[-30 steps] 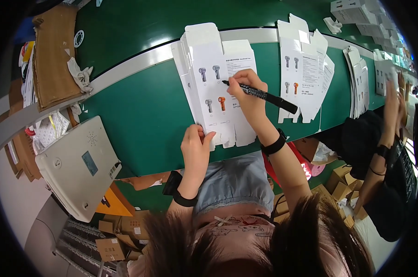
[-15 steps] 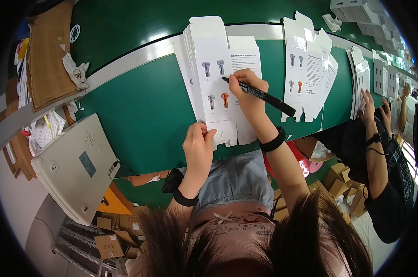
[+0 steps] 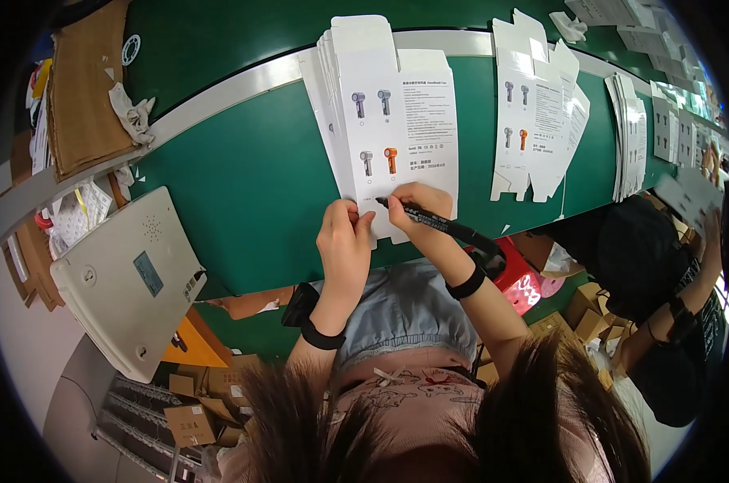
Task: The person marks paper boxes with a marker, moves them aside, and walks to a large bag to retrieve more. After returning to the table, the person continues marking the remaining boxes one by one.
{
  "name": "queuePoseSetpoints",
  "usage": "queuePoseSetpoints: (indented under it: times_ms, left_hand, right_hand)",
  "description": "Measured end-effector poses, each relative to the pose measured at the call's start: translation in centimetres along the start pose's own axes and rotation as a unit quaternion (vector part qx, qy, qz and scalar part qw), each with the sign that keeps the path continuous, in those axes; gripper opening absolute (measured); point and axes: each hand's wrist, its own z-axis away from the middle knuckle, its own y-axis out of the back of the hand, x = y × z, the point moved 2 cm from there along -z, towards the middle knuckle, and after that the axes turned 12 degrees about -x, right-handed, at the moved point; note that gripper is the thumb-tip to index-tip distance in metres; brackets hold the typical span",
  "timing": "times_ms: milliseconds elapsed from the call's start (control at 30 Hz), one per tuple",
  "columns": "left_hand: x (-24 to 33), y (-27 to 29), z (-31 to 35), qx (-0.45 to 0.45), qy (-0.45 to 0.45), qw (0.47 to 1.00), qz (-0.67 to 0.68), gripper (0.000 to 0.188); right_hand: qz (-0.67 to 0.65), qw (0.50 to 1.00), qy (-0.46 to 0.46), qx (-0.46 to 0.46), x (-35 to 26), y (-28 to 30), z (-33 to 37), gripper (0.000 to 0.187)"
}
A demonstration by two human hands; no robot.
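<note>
A stack of flat white cardboard box blanks (image 3: 417, 97), printed with small handheld fans, lies on the green table before me. My right hand (image 3: 421, 211) is closed around a black marker pen (image 3: 453, 229). Its tip is at the lower part of the top blank, by the small boxes printed under the fans. Among the printed fans, one is orange and the others are grey or purple. My left hand (image 3: 344, 233) pinches the lower left edge of the stack, with the thumb on the top blank.
A second pile of blanks (image 3: 534, 113) lies to the right, with another pile (image 3: 629, 141) beyond it. At the far right a co-worker (image 3: 679, 322) handles a blank. A beige scale-like device (image 3: 127, 282) and brown cardboard (image 3: 91, 97) are at left.
My right hand has moved the marker from beside the upper fans down to the lower part of the blank. My left hand stays at the stack's edge. The co-worker has lifted a blank rightward.
</note>
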Motion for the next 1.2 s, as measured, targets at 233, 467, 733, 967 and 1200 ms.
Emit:
queuePoseSetpoints:
  times_ms: [233,467,733,967,1200]
  left_hand:
    - [-0.3,-0.3,-0.1,0.009,-0.003,1.0,-0.005,0.018]
    - [1.4,0.0,1.6,-0.025,0.008,0.993,0.116,0.017]
    - [7.9,-4.5,-0.8,-0.119,-0.043,0.959,0.254,0.02]
    - [2.5,-0.3,-0.6,0.015,-0.046,0.999,0.001,0.029]
    - [-0.5,0.0,0.1,-0.04,0.028,0.999,-0.014,0.029]
  right_hand:
    - [0.049,0.998,0.036,-0.008,-0.4,0.0,-0.4,0.008]
    - [-0.304,0.922,-0.006,0.24,-1.6,5.0,1.7,0.028]
    - [-0.208,0.913,0.137,0.322,-4.5,12.6,3.0,0.032]
    - [0.01,0.996,0.082,0.031,-2.4,7.7,-2.9,0.01]
    - [-0.088,0.992,-0.061,0.07,0.8,2.5,-6.1,0.006]
